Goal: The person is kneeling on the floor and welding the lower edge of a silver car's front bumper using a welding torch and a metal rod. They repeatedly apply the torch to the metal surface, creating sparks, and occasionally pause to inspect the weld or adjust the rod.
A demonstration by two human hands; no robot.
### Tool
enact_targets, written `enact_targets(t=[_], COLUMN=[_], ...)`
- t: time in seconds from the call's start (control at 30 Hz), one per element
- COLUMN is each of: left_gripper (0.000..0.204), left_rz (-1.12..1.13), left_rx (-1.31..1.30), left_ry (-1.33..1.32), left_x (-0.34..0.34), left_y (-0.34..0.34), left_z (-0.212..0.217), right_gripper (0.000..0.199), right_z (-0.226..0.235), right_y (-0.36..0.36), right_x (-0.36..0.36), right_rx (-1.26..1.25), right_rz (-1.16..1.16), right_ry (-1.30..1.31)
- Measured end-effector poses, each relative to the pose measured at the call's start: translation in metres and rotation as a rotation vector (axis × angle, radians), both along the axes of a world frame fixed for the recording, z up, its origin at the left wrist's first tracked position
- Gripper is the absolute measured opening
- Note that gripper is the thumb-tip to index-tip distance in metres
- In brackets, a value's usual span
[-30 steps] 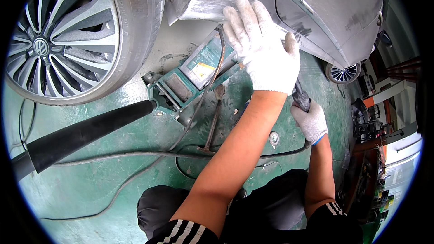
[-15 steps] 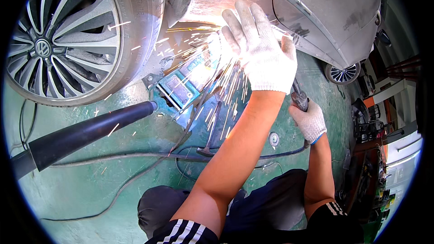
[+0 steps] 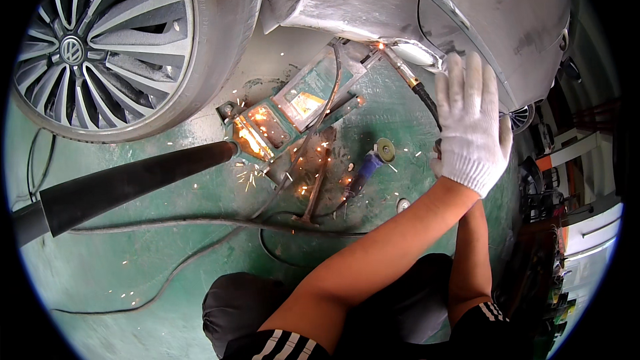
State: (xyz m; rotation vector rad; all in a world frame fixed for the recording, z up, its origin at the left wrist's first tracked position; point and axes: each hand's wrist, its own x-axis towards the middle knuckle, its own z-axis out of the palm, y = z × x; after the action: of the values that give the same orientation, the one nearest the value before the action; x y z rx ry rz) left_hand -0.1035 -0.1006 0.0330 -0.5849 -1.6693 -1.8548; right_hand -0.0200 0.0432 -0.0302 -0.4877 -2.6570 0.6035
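My left hand (image 3: pixel 473 120), in a white knit glove, is held up flat with fingers stretched, holding nothing. It hides most of my right hand (image 3: pixel 437 152), of which only a sliver of gloved fingers shows at the black handle of a welding torch (image 3: pixel 408 79). The torch's metal nozzle reaches up and left to the lower edge of a grey car body (image 3: pixel 360 0), where a small orange glow sits at its tip. A trolley jack (image 3: pixel 293 101) stands under that edge, with glowing sparks lying on and around it.
A car wheel (image 3: pixel 133 53) stands at the left, above the jack's thick black handle (image 3: pixel 133 190). An angle grinder (image 3: pixel 363 175) and a hammer (image 3: pixel 319 187) lie on the green floor amid sparks. Cables (image 3: pixel 200 225) cross the floor. Shelving (image 3: pixel 533 180) lines the right.
My left hand has moved right, away from before the weld spot, and now covers my right hand. The bright arc and spark shower have died to a small glow, with scattered embers.
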Motion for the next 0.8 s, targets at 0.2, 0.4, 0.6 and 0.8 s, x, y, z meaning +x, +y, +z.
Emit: enact_targets(t=[0.2,0.4,0.6,0.8], left_gripper=[0.082,0.08,0.087,0.092], left_rz=[-0.015,0.039,0.303,0.383], left_rx=[0.039,0.063,-0.049,-0.111], left_ry=[-0.013,-0.051,-0.121,-0.208], left_x=[-0.001,-0.014,-0.054,-0.088], left_y=[-0.002,-0.002,-0.018,-0.04], left_z=[-0.001,-0.001,-0.021,-0.038], right_gripper=[0.047,0.048,0.04,0.028], right_z=[-0.012,-0.023,0.007,0.03], right_y=[0.017,0.027,-0.02,-0.059], right_x=[-0.002,0.005,0.0,-0.007], right_rx=[0.096,0.195,-0.05,-0.188], right_rz=[0.108,0.162,-0.122,-0.314], right_ry=[0.061,0.08,-0.132,-0.221])
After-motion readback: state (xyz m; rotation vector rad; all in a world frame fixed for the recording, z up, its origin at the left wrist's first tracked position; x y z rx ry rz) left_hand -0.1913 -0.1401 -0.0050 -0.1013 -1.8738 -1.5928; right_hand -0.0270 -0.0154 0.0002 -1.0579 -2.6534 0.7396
